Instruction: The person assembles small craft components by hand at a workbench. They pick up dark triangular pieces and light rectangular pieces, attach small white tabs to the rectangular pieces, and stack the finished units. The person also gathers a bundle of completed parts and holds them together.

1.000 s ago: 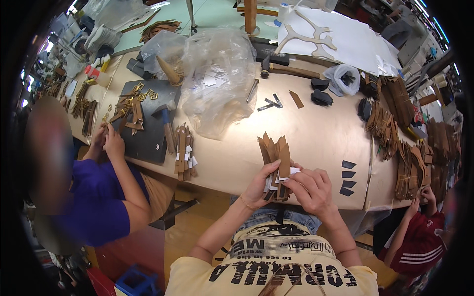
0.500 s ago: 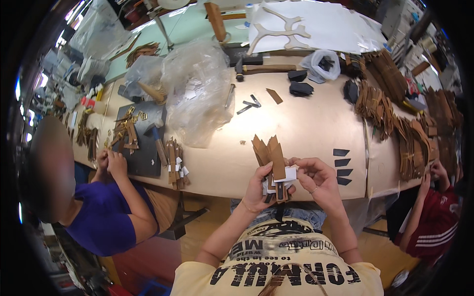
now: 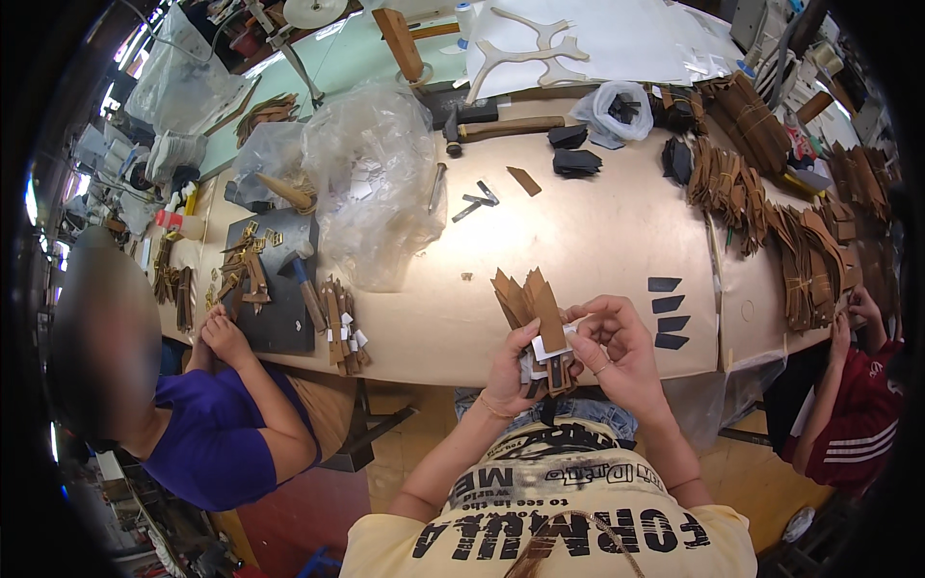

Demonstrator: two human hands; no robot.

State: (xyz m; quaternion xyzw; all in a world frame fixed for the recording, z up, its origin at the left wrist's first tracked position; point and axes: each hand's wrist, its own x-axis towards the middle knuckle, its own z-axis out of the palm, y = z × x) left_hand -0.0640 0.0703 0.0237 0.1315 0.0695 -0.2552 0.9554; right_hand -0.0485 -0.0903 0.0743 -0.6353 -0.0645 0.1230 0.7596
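My left hand [image 3: 504, 374] is closed round a fanned bundle of brown leather strips [image 3: 545, 310], their pointed ends facing away from me. A white paper tag [image 3: 551, 349] lies across the top strip, and more white paper shows lower in the bundle. At the tag's right edge, my right hand [image 3: 628, 358] has its thumb and fingers bent in a pinch; its fingertips partly cover the paper. Both hands are over the near edge of the table. To their right, several small black slanted pieces [image 3: 672, 324] lie in a column.
On the left stand a tagged strip bundle [image 3: 337, 328], a dark slab [image 3: 289, 323] with buckled straps, and a plastic bag [image 3: 371, 202]. A hammer [image 3: 511, 128] lies at the back, with brown strip stacks [image 3: 805, 265] at right. A co-worker [image 3: 226, 424] sits left, another [image 3: 848, 414] right.
The white tag stuck out to the right of the strips; now it lies flatter across the top strip. My right fingers have moved slightly with it, and the whole view has shifted a little.
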